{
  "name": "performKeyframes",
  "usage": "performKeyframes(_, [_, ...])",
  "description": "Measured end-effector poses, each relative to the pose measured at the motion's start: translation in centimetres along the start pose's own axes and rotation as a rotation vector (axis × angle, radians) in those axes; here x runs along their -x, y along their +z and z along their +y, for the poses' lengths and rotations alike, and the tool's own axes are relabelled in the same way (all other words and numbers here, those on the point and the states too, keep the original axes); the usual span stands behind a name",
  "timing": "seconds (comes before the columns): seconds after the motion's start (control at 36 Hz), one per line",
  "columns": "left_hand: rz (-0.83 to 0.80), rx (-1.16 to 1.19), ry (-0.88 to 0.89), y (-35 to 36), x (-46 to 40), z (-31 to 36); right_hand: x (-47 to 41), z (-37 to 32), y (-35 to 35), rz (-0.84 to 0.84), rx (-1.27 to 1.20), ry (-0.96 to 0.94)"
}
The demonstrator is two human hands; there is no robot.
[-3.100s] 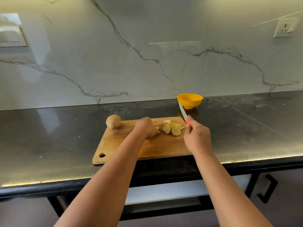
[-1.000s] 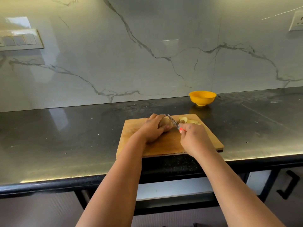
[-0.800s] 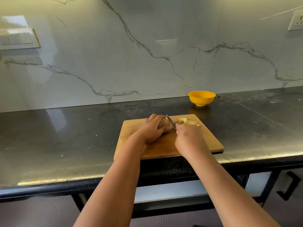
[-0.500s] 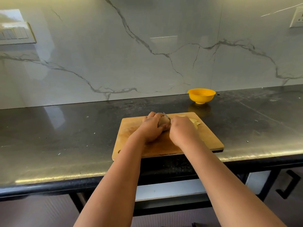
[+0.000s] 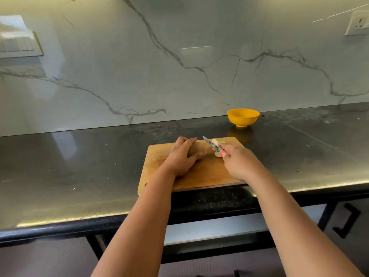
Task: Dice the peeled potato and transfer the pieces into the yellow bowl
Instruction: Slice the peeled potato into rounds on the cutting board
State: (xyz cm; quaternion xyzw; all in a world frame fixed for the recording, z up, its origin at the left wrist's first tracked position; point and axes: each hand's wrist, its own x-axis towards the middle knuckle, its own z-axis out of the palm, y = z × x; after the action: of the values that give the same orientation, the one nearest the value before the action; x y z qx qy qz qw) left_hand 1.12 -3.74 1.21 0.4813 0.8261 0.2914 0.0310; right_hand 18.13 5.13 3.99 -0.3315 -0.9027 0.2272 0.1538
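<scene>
Mid-board, at 11 o'clock of the cutting board [image 5: 199,174]: potato [image 5: 196,149] clasped under left hand [image 5: 182,157]; knife [image 5: 212,145] gripped by right hand [image 5: 239,162]; yellow bowl [image 5: 243,117] at 1 o'clock; probably firm, wet-slick, best pinned from above.

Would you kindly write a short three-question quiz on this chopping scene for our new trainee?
1. True or false: the yellow bowl stands on the cutting board.
2. Which hand grips the knife?
A. left hand
B. right hand
3. Fill in: the left hand holds the ____ on the board.

Key: 1 false, it stands on the counter behind the board; 2 B; 3 potato.
</scene>
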Motion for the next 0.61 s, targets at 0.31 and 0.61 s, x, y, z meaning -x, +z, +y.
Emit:
performKeyframes(0.31, [0.002,0.012,-0.008,0.1,0.1,-0.1,-1.2,0.5,-0.3,-0.079,-0.033,0.05])
performKeyframes(0.61, [0.063,-0.037,0.031,-0.1,0.0,-0.2,-1.1,0.7,0.3,0.065,-0.017,-0.015])
